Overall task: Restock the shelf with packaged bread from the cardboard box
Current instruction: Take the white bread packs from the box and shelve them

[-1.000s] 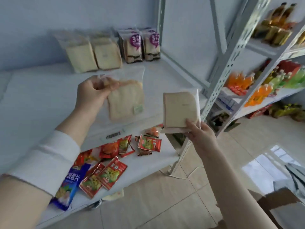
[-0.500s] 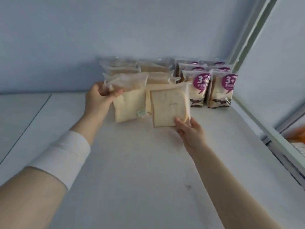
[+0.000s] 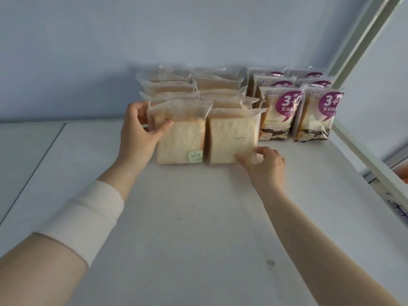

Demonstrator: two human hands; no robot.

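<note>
Two clear packs of sliced bread stand upright on the white shelf [image 3: 198, 217], at the front of two rows of similar packs. My left hand [image 3: 141, 133] grips the upper left edge of the left bread pack [image 3: 181, 142], thumb on its front. My right hand [image 3: 265, 166] pinches the lower right corner of the right bread pack [image 3: 231, 140]. Both packs touch the shelf and lean against the row of bread packs [image 3: 198, 89] behind them. The cardboard box is out of view.
Purple-labelled bread packs [image 3: 295, 113] stand in two rows right of the plain ones. A white shelf upright [image 3: 362, 49] and side rail [image 3: 371, 160] bound the right edge. A blue wall [image 3: 154, 40] closes the back. Bare shelf surface lies in front and to the left.
Both hands carried the two packs up from below shelf level, then forward and down; the packs now stand on the shelf at the front of the rows.
</note>
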